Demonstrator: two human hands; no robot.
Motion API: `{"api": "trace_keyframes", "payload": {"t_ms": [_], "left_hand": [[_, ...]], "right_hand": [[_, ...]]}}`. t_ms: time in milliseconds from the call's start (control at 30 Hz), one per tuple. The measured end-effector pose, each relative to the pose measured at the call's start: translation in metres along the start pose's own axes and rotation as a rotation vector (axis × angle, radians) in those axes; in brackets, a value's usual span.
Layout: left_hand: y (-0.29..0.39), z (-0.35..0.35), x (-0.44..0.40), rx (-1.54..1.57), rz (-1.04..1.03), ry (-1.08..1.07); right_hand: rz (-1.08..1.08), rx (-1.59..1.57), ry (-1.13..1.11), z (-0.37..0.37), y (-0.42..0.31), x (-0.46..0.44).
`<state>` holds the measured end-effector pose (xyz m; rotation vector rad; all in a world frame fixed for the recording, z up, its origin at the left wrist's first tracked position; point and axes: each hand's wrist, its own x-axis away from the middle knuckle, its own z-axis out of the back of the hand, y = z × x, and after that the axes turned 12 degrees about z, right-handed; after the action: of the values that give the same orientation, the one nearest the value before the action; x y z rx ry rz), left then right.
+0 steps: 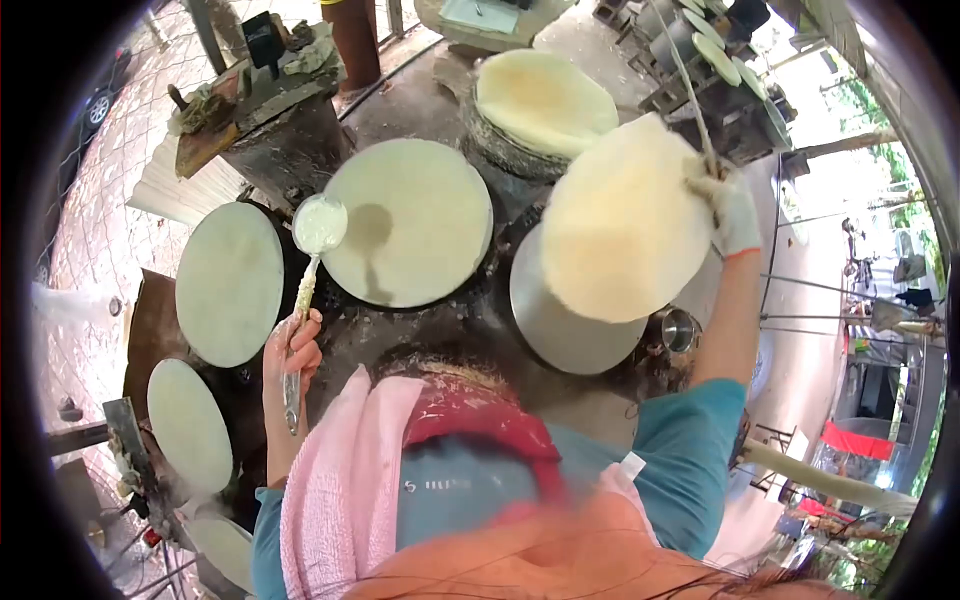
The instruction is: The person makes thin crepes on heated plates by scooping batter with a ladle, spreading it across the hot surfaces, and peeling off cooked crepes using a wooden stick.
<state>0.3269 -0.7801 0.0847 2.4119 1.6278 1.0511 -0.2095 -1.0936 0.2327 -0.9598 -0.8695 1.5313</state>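
Observation:
My left hand (294, 348) is closed round the handle of a ladle (320, 224) with pale batter in its bowl, over the left edge of a round griddle (415, 222) coated with batter. My right hand (728, 205), in a whitish glove, grips a large thin round flatbread (628, 220) by its right edge. A long thin stick (690, 85) rises from the same hand. The flatbread hangs partly over a bare grey griddle (575, 325). Behind it, more pale bread lies on a round stand (545, 100).
Batter-covered griddles (230, 284) (190, 425) line the left side. A block stand (285, 120) is at the upper left. A metal cup (679, 330) sits near my right forearm. More round breads (715, 58) stand at the upper right.

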Motion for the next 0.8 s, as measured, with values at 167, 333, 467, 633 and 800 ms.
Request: {"api": "trace_keyframes", "payload": {"t_ms": [167,333,467,633,800], "left_hand": [[0.016,0.018,0.014,0.048,-0.079,0.085],[-0.007,0.027,0.034,0.085,-0.244,0.138],[-0.062,0.003,0.068,0.209,-0.403,0.303],[-0.148,-0.025,0.111,0.405,-0.581,0.454],[-0.236,-0.038,0.162,0.573,-0.722,0.551]], "right_hand": [[0.524,0.725,-0.088,-0.043,-0.072,-0.117],[0.669,1.149,-0.103,-0.161,-0.012,-0.165],[0.786,1.205,-0.183,-0.235,0.09,-0.159],[0.883,1.096,-0.177,-0.267,0.209,-0.162],[0.834,0.985,-0.21,-0.257,0.204,-0.147]]}}
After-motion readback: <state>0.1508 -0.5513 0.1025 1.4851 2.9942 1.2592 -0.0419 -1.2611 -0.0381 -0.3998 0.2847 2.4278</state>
